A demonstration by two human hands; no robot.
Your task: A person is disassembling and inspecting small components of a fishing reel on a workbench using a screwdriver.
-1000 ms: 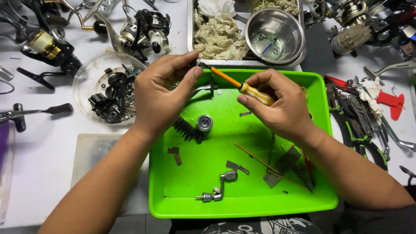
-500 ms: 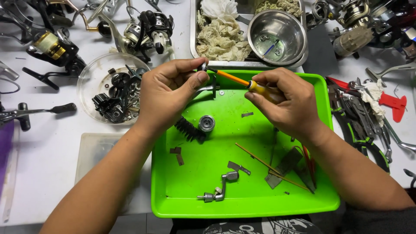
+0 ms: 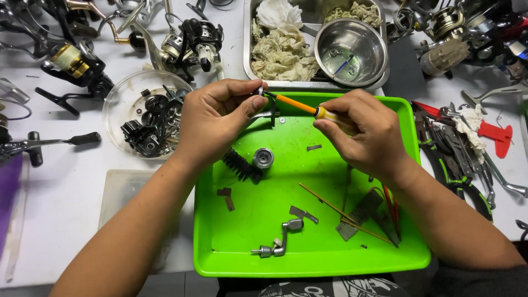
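My left hand pinches a small metal reel part between thumb and fingers above the far edge of a bright green tray. My right hand grips a small screwdriver with a yellow handle and orange shaft; its tip meets the metal part. In the tray below lie a black bristle brush, a round metal spool piece, a crank handle piece, thin sticks and flat metal scraps.
A clear round dish of black parts sits left of the tray. A steel tray with rags and a steel bowl lie beyond. Fishing reels crowd the back; pliers and tools lie right.
Both hands have stayed together over the tray's far edge; the screwdriver has tilted slightly flatter against the part. The view shifted a little.
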